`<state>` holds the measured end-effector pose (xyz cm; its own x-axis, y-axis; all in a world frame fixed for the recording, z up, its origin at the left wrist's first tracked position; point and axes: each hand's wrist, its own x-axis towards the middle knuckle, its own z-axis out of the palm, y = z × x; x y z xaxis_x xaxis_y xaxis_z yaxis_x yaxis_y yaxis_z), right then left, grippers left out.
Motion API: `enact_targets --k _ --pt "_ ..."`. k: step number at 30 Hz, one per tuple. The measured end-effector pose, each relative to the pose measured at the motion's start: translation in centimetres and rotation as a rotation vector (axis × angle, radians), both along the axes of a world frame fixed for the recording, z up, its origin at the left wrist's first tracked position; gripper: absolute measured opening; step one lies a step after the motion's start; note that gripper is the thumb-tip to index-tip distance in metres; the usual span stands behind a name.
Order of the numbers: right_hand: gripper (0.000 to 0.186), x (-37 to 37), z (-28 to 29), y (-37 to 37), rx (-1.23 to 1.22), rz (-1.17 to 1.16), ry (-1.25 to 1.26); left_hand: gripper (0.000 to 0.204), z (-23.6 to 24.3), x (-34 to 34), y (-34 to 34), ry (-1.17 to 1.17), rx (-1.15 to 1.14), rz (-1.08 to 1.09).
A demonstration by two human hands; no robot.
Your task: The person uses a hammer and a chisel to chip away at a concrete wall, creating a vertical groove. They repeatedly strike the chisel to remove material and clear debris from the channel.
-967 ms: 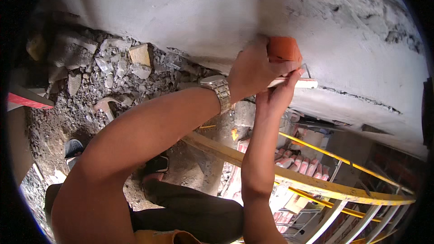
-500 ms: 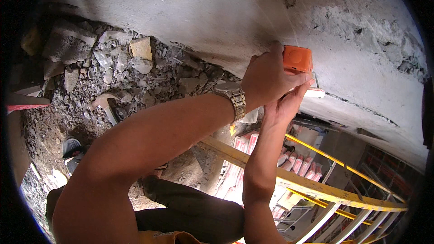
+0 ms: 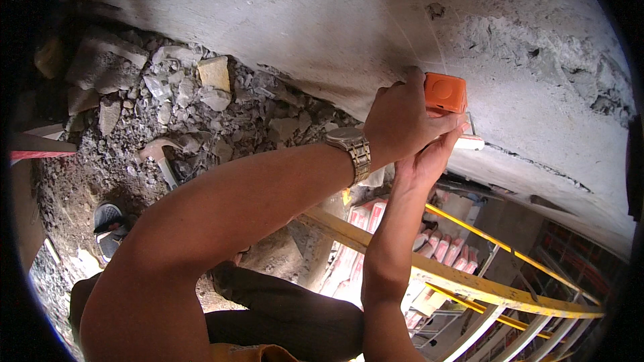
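Orange box (image 3: 445, 92) sits pressed against the grey concrete wall (image 3: 302, 20), left hand (image 3: 396, 124) closed over it, right hand (image 3: 429, 157) apparently cupping beneath, seemingly not yet fixed.

Hands on a box against the wall

Both hands (image 3: 409, 134) press a small box (image 3: 445, 92) onto the concrete wall (image 3: 322, 20); rubble (image 3: 174, 104) and a hammer (image 3: 155, 155) lie left, a ladder (image 3: 469, 281) below right.

1 head view, looking down from above, close on raised forearms, rubble floor (image 3: 168, 127) far below
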<state>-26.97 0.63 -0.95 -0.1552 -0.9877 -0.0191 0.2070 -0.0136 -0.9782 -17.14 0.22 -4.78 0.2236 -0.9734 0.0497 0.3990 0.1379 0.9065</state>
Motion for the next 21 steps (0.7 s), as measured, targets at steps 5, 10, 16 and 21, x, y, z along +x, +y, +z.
enact_targets --k 5,10,16,21 --pt "0.057 -1.2 -0.1 -0.1 -0.004 0.05 0.016 0.074 0.2 0.0 0.0 0.029 -0.006 -0.013" --pt "0.058 -0.4 0.1 0.1 0.029 -0.012 -0.002 0.076 0.1 -0.2 0.0 0.002 0.0 -0.002" --pt "0.059 -0.3 0.1 0.1 -0.007 0.03 0.017 0.079 0.2 -0.3 -0.1 -0.008 0.004 -0.003" --pt "0.059 -0.5 0.1 0.1 0.017 0.008 0.038 0.08 0.3 0.0 0.1 -0.02 0.003 -0.011"
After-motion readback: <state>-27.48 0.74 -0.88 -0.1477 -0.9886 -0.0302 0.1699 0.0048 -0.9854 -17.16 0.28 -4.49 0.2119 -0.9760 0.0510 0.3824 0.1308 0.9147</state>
